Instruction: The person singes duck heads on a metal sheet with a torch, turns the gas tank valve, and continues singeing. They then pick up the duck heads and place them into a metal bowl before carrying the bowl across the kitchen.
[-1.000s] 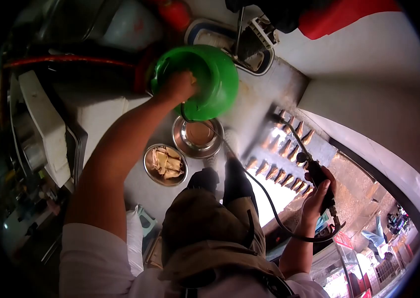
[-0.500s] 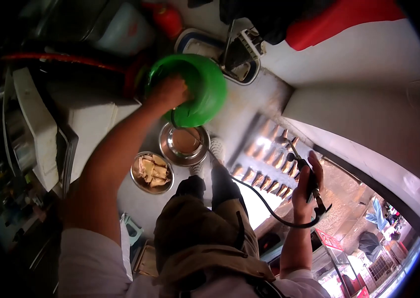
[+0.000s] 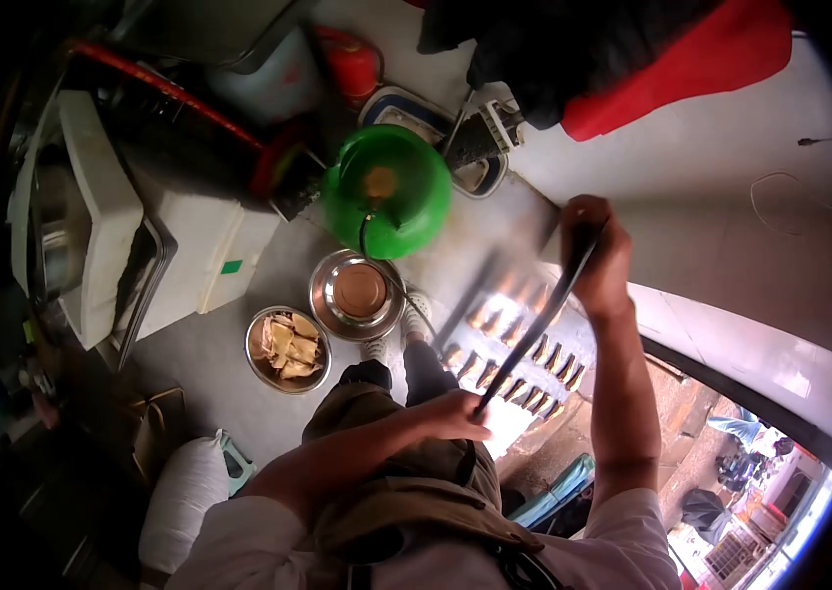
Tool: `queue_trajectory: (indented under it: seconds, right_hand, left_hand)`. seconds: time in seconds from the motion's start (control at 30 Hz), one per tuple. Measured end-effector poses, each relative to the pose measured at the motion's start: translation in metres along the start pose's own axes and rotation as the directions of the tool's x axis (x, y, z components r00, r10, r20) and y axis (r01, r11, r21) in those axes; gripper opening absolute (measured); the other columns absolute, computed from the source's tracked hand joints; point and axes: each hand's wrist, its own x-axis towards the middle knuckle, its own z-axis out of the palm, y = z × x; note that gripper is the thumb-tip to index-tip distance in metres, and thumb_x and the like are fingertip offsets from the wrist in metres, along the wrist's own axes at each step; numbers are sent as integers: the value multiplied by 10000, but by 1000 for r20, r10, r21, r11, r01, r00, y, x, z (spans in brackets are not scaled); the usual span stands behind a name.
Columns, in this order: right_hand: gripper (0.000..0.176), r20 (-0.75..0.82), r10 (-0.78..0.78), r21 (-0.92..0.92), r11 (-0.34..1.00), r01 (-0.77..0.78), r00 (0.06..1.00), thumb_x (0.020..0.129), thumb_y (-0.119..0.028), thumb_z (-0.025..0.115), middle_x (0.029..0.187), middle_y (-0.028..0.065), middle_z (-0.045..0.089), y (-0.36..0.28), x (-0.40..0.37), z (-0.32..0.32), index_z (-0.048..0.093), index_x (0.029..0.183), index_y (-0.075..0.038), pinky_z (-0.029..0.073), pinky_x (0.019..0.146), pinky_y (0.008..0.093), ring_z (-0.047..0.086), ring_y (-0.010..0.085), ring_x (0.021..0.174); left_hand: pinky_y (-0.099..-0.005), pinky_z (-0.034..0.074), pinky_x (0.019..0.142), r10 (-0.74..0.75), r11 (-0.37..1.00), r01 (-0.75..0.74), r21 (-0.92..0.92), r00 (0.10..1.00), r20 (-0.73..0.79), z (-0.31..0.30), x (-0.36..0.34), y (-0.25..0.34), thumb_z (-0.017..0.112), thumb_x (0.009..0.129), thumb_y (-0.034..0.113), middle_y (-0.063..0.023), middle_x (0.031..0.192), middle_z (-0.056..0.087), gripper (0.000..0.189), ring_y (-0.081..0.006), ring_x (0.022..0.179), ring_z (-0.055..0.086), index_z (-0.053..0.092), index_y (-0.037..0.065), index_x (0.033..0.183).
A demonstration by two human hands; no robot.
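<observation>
My right hand [image 3: 595, 251] is raised at the right, its fingers wrapped round the dark handle of a gas torch, mostly hidden by the hand. A black hose [image 3: 534, 332], blurred by motion, slants down from it to my left hand [image 3: 457, 415], which is closed on the hose in front of my lap. Farther off stands a green gas cylinder [image 3: 424, 211], with the hose leaving its top. On the floor to the right, a tray [image 3: 511, 425] bears rows of elongated pieces with dark ends [image 3: 534, 398].
A steel basin [image 3: 323, 313] of brownish liquid stands by my shoes [image 3: 418, 313], beside a bowl [image 3: 257, 379] of pale meat pieces [image 3: 290, 346]. White foam boxes [image 3: 195, 251] line the left. A white sack [image 3: 180, 501] lies near a green stool [image 3: 237, 464]. A wall [image 3: 691, 216] rises on the right.
My left hand has left the top of the green cylinder and come back to the hose near my lap. My right hand has risen and turned, drawing the hose taut.
</observation>
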Motion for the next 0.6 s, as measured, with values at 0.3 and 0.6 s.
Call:
queue_trajectory:
  seconds: [0.3, 0.6]
  right_hand:
    - [140, 297, 526, -694, 693, -198, 797, 849, -146, 543, 852, 205, 652, 147, -93, -12, 573, 974, -92, 493, 735, 525, 627, 425, 827]
    - [114, 418, 779, -611, 622, -490, 468, 836, -160, 580, 844, 244, 651, 177, -301, -10, 589, 869, -52, 511, 755, 506, 634, 434, 871]
  left_hand:
    - [-473, 473, 651, 366, 766, 600, 230, -114, -923, -257, -129, -54, 704, 821, 268, -194, 779, 627, 270, -397, 745, 608, 589, 25, 795]
    - [-454, 533, 768, 650, 512, 365, 778, 427, -628, -339, 132, 125, 658, 710, 113, -153, 913, 638, 148, -351, 887, 621, 658, 59, 849]
